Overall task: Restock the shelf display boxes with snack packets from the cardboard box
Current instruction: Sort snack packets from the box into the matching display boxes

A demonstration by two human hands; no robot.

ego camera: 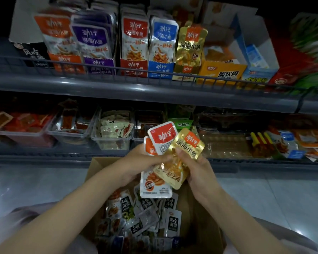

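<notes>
Above the open cardboard box (206, 230) my left hand (145, 162) grips a fan of red and orange snack packets (161, 137). My right hand (196, 169) pinches a gold packet (186, 149) that overlaps them. Loose packets (145, 217), many with black labels, lie heaped in the box below. On the upper shelf stand display boxes of the same snacks: orange (66, 65), purple (99, 66), red (133, 67), blue (160, 68) and gold (186, 71).
A wire rail (44, 61) runs along the upper shelf's front. Right of the gold box are a yellow carton (220, 72) and a blue carton (255, 74). The lower shelf holds clear plastic bins (110, 142) of other snacks. Pale floor lies either side of the box.
</notes>
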